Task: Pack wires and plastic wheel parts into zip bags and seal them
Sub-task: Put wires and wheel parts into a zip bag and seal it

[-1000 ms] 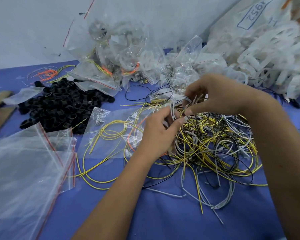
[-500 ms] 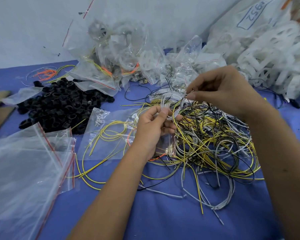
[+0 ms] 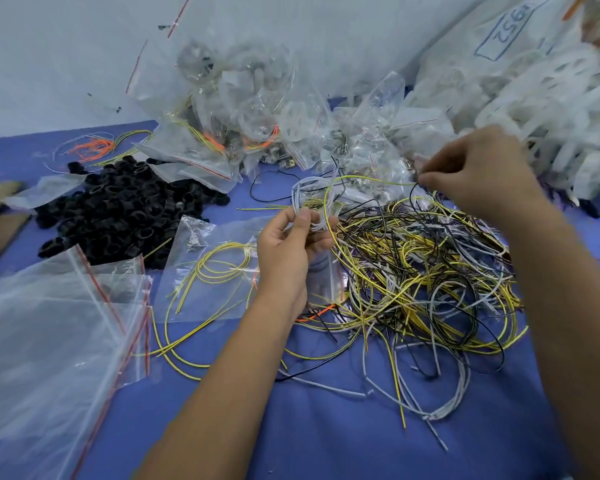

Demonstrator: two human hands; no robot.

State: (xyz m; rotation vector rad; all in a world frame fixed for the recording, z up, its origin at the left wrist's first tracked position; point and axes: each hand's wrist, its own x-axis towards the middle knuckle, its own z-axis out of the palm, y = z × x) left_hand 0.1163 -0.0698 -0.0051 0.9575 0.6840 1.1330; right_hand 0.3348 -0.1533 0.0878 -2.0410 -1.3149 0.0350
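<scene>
A tangled heap of yellow, black and white wires (image 3: 426, 268) lies on the blue cloth at centre right. My left hand (image 3: 291, 247) pinches a coiled bundle of white wires (image 3: 309, 195) and also holds a small clear zip bag (image 3: 326, 275) against its palm. My right hand (image 3: 478, 171) is raised above the heap's far edge and pinches the end of a yellow wire (image 3: 364, 180) that arcs back toward my left hand. A zip bag holding yellow wires (image 3: 215, 271) lies flat to the left of my left hand.
A pile of black plastic rings (image 3: 125, 209) sits at left. Empty red-striped zip bags (image 3: 49, 334) are stacked at lower left. Filled bags (image 3: 243, 126) lean on the wall behind. White plastic wheel parts (image 3: 551, 109) are heaped at upper right. Orange wires (image 3: 90, 147) lie far left.
My right hand has moved up and to the right, drawing a yellow wire out of the heap. My left hand kept its white wire bundle and shifted slightly left.
</scene>
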